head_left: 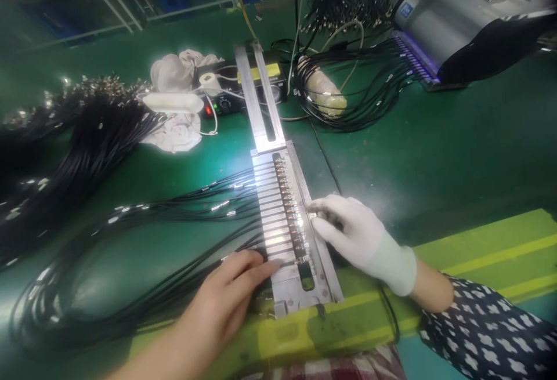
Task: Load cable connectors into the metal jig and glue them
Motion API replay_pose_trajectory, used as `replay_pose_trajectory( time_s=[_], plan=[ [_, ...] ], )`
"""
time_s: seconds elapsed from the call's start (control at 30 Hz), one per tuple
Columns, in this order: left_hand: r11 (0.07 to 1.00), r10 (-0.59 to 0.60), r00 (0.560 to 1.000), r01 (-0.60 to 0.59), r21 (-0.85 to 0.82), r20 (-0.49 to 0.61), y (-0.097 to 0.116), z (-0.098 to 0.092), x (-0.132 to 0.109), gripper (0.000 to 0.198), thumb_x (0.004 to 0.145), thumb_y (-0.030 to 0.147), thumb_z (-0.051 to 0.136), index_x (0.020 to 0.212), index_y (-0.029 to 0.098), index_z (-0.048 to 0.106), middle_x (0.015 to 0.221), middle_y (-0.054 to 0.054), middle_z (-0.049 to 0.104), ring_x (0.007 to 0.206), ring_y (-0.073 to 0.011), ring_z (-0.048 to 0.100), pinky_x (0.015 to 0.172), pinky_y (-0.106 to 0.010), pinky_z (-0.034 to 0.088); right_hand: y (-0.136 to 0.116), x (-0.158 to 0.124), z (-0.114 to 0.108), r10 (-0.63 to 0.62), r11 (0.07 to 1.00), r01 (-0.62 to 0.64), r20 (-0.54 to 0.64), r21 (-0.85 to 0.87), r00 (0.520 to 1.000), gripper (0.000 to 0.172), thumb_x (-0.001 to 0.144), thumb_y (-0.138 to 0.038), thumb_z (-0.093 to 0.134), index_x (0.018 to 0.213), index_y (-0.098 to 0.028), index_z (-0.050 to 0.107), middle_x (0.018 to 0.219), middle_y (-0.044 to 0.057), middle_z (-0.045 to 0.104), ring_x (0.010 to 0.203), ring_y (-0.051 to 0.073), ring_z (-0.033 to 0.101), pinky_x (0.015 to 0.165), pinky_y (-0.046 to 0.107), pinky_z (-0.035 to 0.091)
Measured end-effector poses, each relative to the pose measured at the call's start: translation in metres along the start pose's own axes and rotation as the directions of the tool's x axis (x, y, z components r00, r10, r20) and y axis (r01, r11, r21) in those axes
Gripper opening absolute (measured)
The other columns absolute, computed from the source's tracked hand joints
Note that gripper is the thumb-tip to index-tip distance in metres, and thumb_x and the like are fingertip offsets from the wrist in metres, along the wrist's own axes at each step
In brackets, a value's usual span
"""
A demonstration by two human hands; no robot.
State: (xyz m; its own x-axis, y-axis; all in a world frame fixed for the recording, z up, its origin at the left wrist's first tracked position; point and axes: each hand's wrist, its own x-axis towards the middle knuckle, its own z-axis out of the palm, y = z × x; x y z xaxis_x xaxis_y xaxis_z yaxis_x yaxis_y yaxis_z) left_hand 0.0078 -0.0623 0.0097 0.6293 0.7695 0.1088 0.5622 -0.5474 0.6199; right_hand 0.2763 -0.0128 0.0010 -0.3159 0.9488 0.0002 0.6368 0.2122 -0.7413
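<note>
Bent left fingers (pixel 261 272) and slightly parted right fingers (pixel 329 202) touch the metal fixture's (pixel 296 194) opposite sides, any grip unclear

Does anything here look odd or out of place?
Nothing looks clearly spilled or broken. One oddity: the right hand is gloved in white, while the left hand is bare. Also, crumpled pale cloth lies bunched beside the black control box, looking untidy beyond the orderly metal fixture.
</note>
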Motion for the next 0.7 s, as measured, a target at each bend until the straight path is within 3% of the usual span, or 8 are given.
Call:
replay_pose_trajectory(
  time_s=[0.33,0.53,0.7],
  plan=[
    [0.991,0.098,0.994,-0.093,0.096,-0.05,-0.005,0.011,0.012,0.037,0.094,-0.001,0.039,0.122,0.014,0.058,0.104,-0.009,0.059,0.09,-0.0141,0.057,0.078,-0.021,0.051,-0.001,0.001,0.0,-0.001,1.0,0.001,0.009,0.025,1.0,0.018,0.096,-0.024,0.051,0.105,-0.022,0.066,0.087,0.002,0.068,0.082,0.02,0.062,0.075,0.036,0.047],
    [0.922,0.145,0.982,-0.091,0.376,-0.118,0.0,0.018,0.0,0.038,0.095,0.001,0.038,0.121,0.013,0.062,0.1,-0.01,0.058,0.09,-0.0192,0.055,0.079,-0.03,0.048,-0.001,0.001,-0.001,-0.008,1.0,0.008,-0.003,0.003,1.0,0.018,0.095,-0.022,0.052,0.106,-0.022,0.066,0.086,0.002,0.069,0.081,0.02,0.062,0.075,0.036,0.046],
    [0.935,0.112,0.989,-0.073,0.348,-0.093,-0.002,0.021,-0.008,0.048,0.092,-0.004,0.035,0.129,0.015,0.059,0.1,-0.009,0.06,0.085,-0.0173,0.056,0.076,-0.028,0.048,0.0,0.0,0.001,-0.016,1.0,0.015,-0.009,-0.015,1.0,0.019,0.096,-0.023,0.052,0.107,-0.022,0.066,0.087,0.002,0.069,0.079,0.021,0.062,0.074,0.036,0.046]
  ],
)
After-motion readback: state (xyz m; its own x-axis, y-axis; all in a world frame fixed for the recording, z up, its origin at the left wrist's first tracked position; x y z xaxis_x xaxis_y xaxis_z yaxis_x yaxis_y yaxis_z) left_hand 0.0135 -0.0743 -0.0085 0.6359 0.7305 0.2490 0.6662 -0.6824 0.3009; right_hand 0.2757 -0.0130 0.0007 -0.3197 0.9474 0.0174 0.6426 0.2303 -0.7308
